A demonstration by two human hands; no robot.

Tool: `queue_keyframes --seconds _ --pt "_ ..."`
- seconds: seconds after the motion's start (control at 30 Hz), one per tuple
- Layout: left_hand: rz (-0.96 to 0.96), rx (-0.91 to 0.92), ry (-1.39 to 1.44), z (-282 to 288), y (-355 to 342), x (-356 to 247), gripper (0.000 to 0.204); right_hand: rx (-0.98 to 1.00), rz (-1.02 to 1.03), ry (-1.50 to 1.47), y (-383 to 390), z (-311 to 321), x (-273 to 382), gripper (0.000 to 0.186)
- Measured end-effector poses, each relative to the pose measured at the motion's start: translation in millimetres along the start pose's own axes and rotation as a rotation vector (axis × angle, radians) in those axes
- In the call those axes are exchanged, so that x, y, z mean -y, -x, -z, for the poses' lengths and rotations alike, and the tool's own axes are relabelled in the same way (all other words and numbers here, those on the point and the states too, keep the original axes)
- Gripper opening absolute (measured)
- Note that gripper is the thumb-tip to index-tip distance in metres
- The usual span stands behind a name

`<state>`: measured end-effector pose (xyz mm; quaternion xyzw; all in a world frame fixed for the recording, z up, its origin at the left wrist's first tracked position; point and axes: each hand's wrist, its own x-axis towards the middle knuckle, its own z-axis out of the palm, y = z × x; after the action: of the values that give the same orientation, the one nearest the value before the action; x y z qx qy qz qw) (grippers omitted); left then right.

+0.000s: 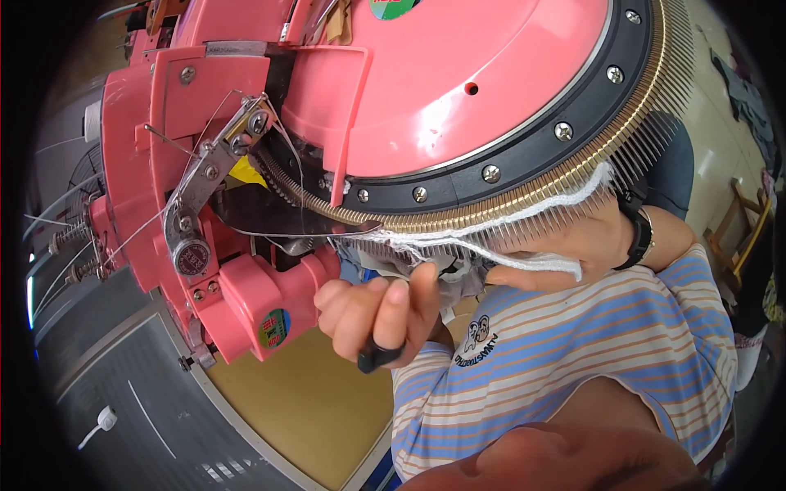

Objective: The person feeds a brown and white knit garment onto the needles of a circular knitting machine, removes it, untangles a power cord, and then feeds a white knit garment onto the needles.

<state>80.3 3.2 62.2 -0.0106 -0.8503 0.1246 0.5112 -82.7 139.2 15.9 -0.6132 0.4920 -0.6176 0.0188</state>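
A big pink round machine (pixel 458 74) fills the top of the view, with a black ring (pixel 573 106) and a long row of thin gold needles (pixel 524 200) around its edge. The left hand (pixel 377 307) is curled up just under the needles, with its fingers (pixel 422 286) pressed together against a bit of white knit cloth (pixel 409 245); a black ring-like tool (pixel 378 353) sits on one finger. The right hand (pixel 565 245) is under the needle row too, a little farther along, and its grip is closed on the fluffy white edge of the same cloth, which hangs from the needles between both hands. A black watch (pixel 640 237) is on the right wrist. The person wears a striped shirt (pixel 589 352). A pink arm with metal parts (pixel 205 188) and thin wires sticks out on the left.
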Motion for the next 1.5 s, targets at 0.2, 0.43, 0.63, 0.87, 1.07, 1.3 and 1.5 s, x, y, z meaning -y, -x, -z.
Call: queue_keyframes --seconds 0.2,0.43,0.63,0.87,1.07,1.3,1.5 --pt "0.105 0.244 0.064 15 7 15 0.016 0.086 0.099 -0.042 -2 -13 1 0.032" --pt "0.246 0.128 0.122 -4 -6 -10 0.012 -0.023 0.191 0.104 -1 0 -1 0.031" --pt "0.225 0.175 0.103 -4 -12 -13 0.018 -0.032 0.285 0.191 -4 -3 -1 0.029" --pt "0.172 0.138 0.149 -3 -7 -4 0.02 -0.1 0.283 0.369 -8 -16 2 0.021" --pt "0.128 0.195 0.182 2 -5 0 0.018 0.064 0.377 0.384 -10 -5 6 0.015" --pt "0.124 0.219 0.094 7 -1 2 0.019 0.048 0.423 0.401 -16 -7 7 0.022" --pt "0.212 0.293 0.031 8 0 -4 0.027 0.031 0.427 0.382 -19 -10 6 0.019"
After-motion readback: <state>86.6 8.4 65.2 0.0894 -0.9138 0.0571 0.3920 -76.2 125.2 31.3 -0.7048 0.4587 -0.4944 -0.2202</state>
